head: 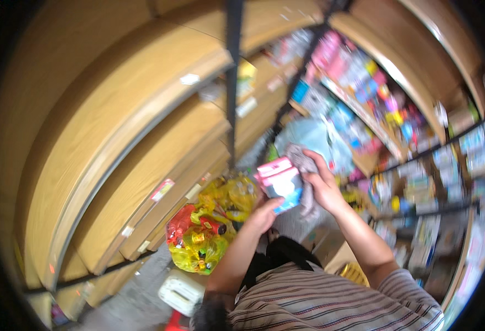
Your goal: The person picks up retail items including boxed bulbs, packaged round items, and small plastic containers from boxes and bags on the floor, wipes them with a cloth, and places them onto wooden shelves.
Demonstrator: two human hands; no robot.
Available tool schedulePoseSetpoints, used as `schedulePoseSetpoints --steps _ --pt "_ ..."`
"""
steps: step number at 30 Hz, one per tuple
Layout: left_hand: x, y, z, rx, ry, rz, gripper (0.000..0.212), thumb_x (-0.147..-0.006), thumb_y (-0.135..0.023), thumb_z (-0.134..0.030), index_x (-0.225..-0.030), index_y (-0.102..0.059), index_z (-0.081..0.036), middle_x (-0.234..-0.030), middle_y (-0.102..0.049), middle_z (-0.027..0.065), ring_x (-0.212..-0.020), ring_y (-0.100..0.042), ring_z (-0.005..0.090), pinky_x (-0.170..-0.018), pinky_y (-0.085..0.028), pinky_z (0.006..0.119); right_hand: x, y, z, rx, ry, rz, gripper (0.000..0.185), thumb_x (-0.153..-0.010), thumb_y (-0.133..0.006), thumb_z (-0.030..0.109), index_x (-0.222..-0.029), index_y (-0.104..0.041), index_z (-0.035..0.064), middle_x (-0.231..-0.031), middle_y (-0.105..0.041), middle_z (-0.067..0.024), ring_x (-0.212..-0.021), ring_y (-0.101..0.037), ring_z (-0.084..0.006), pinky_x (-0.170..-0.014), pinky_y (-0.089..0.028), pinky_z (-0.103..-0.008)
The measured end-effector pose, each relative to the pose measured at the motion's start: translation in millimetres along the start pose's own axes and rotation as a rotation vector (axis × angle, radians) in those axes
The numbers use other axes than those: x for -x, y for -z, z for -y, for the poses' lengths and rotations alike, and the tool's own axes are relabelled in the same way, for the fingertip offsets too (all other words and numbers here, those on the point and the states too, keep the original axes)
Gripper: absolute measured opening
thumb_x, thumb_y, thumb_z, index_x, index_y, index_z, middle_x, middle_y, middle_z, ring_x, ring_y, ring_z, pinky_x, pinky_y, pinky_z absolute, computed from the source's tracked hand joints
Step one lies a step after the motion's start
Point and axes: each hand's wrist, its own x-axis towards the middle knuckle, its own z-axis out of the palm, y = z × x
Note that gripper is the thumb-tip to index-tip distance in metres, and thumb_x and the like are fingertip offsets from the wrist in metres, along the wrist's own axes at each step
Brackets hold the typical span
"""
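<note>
My left hand [267,213] grips the lower left side of small pink and blue packs [284,182], its thumb lying across the front. Glare on their glossy face hides the print, and I cannot tell how many packs there are. In my right hand [323,182] is a crumpled greyish-mauve cloth [302,159], which hangs down along the packs' right edge. Thumb and fingers pinch the cloth against or close beside that edge. Both hands are held out in front of my striped shirt, above the floor.
Wooden shelves [143,136] curve along the left, with a black upright [233,82]. Yellow and red plastic bags [197,244] holding bottles sit on the floor beside a white plastic object [180,291]. At right, shelves carry colourful goods [391,107]; a pale blue bag [308,136] lies beyond my hands.
</note>
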Motion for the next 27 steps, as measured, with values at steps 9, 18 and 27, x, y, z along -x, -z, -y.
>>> schedulePoseSetpoints --steps 9,18,27 --pt "9 -68 -49 0.023 -0.419 -0.087 0.086 -0.071 -0.06 -0.002 -0.136 -0.005 -0.015 -0.126 -0.036 0.0114 -0.111 -0.044 0.0242 -0.087 -0.044 0.037 -48 59 99 -0.461 0.345 0.332 0.06 -0.066 -0.047 0.018 -0.124 -0.039 0.001 -0.126 -0.04 -0.0151 -0.118 -0.038 -0.0262 -0.099 -0.029 -0.0367" --pt "96 -123 -47 -0.247 -0.896 -0.366 0.088 -0.064 -0.068 -0.008 -0.132 -0.014 -0.008 -0.123 -0.038 0.0128 -0.115 -0.04 0.0236 -0.096 -0.034 0.036 -40 36 131 -0.662 0.351 0.714 0.051 -0.071 -0.038 0.004 -0.122 -0.04 -0.0009 -0.12 -0.045 -0.014 -0.109 -0.046 -0.0195 -0.092 -0.035 -0.0291" --pt "119 -159 -27 -0.4 -0.906 -0.321 0.09 -0.061 -0.07 -0.009 -0.132 -0.015 -0.007 -0.122 -0.038 0.0107 -0.115 -0.038 0.0212 -0.097 -0.03 0.034 -4 59 132 -0.633 0.49 0.642 0.053 -0.069 -0.038 0.004 -0.121 -0.039 -0.0011 -0.117 -0.047 -0.014 -0.108 -0.047 -0.02 -0.094 -0.034 -0.0295"
